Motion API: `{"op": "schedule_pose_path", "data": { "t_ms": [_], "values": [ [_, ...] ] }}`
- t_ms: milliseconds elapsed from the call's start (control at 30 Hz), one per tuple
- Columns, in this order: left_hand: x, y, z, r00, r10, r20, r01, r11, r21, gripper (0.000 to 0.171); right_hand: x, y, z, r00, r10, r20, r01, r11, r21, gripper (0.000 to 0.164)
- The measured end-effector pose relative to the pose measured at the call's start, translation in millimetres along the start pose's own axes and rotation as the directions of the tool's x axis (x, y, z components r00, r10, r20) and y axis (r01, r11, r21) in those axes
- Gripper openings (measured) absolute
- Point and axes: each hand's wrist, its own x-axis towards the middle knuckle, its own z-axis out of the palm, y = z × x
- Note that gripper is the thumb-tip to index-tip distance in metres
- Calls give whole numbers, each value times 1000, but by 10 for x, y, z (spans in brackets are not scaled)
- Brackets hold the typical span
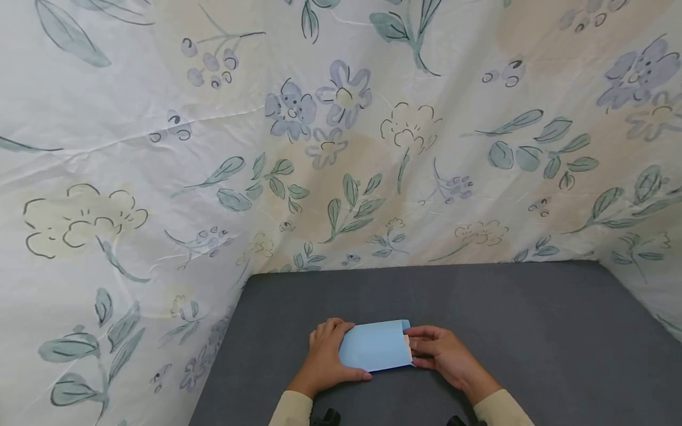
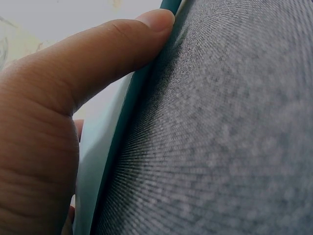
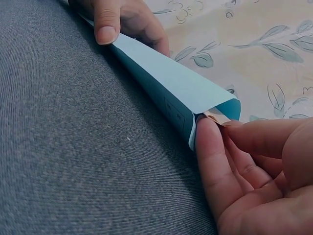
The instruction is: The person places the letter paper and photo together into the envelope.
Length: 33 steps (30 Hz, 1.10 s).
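Observation:
A light blue paper envelope [image 1: 375, 346] lies crosswise over the dark grey table, its open end to the right. My left hand [image 1: 327, 358] grips its left end, thumb along the near edge and fingers at the far edge. In the right wrist view the envelope's mouth bulges, and a printed box shows on its shaded side. A flat cream piece [image 1: 408, 348], like paper or card, sticks out a little from that mouth. My right hand [image 1: 444, 358] pinches this piece between thumb and fingers; the rest of it is hidden inside the envelope.
The dark grey fabric-like tabletop [image 1: 533, 331] extends around both hands. A floral cloth [image 1: 341, 195] hangs behind the table and along its left and right sides. Dark wrist-camera parts [image 1: 330, 417] show at the bottom edge of the head view.

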Motion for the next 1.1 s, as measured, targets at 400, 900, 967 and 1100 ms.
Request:
{"op": "schedule_pose_path", "data": {
  "t_ms": [400,900,967,1100],
  "values": [
    [-44,-18,-22,1000,21,8,-21,1000,6,110,-17,44,82,999,-40,7,40,998,-42,42],
    [-66,-38,-36,997,58,47,-60,997,47,110,-47,98,155,999,-26,-40,22,996,-84,46],
    [-62,-36,-35,997,58,54,-61,997,56,108,-79,79,113,998,-19,-65,13,996,-85,46],
    [-64,-22,-65,997,53,64,-57,996,66,105,-141,27,-5,994,-12,-109,3,997,-81,45]
  ]
}}
